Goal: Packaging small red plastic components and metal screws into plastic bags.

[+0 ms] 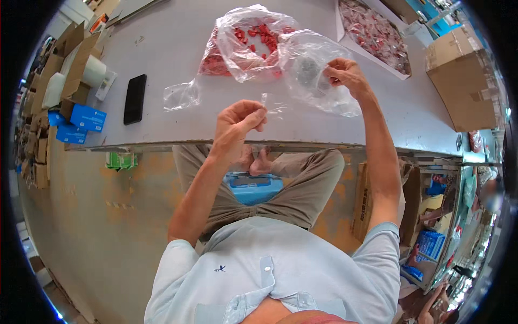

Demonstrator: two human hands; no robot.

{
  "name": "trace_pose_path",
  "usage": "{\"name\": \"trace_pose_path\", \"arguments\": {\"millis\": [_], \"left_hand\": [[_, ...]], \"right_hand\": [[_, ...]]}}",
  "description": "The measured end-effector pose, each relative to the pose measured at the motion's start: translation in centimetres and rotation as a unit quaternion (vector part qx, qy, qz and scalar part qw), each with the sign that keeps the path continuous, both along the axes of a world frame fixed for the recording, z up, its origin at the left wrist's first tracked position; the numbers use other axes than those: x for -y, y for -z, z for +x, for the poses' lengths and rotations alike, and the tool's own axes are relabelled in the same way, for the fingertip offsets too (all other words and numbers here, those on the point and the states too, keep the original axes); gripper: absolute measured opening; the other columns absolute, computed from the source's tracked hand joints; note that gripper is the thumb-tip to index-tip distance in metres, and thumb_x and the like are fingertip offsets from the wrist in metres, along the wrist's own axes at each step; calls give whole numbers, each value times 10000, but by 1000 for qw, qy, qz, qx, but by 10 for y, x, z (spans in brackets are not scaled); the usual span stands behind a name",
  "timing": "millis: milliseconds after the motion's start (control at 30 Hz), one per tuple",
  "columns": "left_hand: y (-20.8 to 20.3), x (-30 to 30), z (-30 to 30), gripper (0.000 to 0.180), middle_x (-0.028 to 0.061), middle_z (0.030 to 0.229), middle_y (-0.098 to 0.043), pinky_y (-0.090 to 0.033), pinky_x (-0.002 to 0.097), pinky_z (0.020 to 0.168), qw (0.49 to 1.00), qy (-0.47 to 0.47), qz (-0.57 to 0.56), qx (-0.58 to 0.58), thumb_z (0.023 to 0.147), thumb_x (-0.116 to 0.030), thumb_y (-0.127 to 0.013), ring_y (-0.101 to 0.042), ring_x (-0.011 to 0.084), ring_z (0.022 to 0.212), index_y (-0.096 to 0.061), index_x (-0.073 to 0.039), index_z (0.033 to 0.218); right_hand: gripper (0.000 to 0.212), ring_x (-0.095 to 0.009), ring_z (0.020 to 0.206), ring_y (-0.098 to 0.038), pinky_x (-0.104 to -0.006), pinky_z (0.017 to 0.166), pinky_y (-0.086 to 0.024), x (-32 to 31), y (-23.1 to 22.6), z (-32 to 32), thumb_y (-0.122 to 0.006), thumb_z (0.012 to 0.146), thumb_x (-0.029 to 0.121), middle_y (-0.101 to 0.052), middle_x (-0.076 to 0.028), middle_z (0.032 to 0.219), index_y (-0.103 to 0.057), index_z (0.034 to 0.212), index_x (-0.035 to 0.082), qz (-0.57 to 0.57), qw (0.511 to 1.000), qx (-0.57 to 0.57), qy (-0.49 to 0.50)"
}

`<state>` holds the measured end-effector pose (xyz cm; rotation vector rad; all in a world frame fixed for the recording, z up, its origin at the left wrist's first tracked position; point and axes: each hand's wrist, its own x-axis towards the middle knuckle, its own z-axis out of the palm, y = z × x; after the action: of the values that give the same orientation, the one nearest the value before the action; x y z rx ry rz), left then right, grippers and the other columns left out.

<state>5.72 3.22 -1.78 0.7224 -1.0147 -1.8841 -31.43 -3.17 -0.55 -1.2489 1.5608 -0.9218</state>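
Note:
My left hand (240,123) is closed in a pinch above the table's near edge, holding a small clear plastic bag (276,110) by its edge. Over a large clear bag (345,102) of small grey pieces (308,71), my right hand (346,76) has its fingertips pressed together. Whether anything is between them is too small to tell. Just left of that bag, another clear plastic bag (232,27) lies open with many small red pieces (264,39) inside. Some flat clear plastic (182,96) rests left of my left hand.
A white tray (372,56) of small bagged red pieces (377,32) sits at the far right, beside a cardboard box (458,75). To the left lie a black phone (135,99), blue small boxes (88,119) and an opened carton (81,67). A shelf (431,227) stands below right.

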Motion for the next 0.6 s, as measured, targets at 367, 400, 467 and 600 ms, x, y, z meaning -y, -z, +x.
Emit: {"name": "trace_pose_path", "arguments": {"millis": [367, 400, 467, 600], "left_hand": [[-1, -1, -6, 99, 61, 914, -723, -557, 260, 727, 987, -15, -113, 114, 973, -21, -698, -659, 112, 801, -720, -4, 1068], [-1, -2, -6, 100, 58, 915, -723, -557, 260, 729, 987, -13, -111, 117, 972, -21, -700, -659, 110, 803, -720, -4, 1069], [-1, -5, -5, 102, 55, 915, -722, -557, 259, 731, 987, -16, -109, 119, 971, -22, -702, -659, 108, 805, -721, -5, 1069], [-1, -7, -4, 101, 47, 912, -722, -557, 259, 730, 986, -7, -110, 121, 971, -27, -706, -657, 102, 802, -721, -7, 1069]], "right_hand": [[205, -88, 631, -609, -256, 549, -482, -16, -19, 6, -840, 849, 204, -672, -6, 739, -712, 881, 46, -105, 953, -273, -73], [207, -76, 601, -573, -243, 525, -445, -17, -22, 9, -848, 852, 197, -639, 15, 710, -696, 862, 57, -73, 968, -219, -101], [200, -74, 577, -552, -239, 507, -426, -22, -43, 18, -841, 866, 187, -617, 19, 696, -689, 877, 56, -36, 983, -138, -116], [179, -59, 535, -504, -226, 471, -398, -23, -64, 23, -811, 913, 163, -567, 30, 671, -669, 923, 55, -15, 986, 75, -147]]}}
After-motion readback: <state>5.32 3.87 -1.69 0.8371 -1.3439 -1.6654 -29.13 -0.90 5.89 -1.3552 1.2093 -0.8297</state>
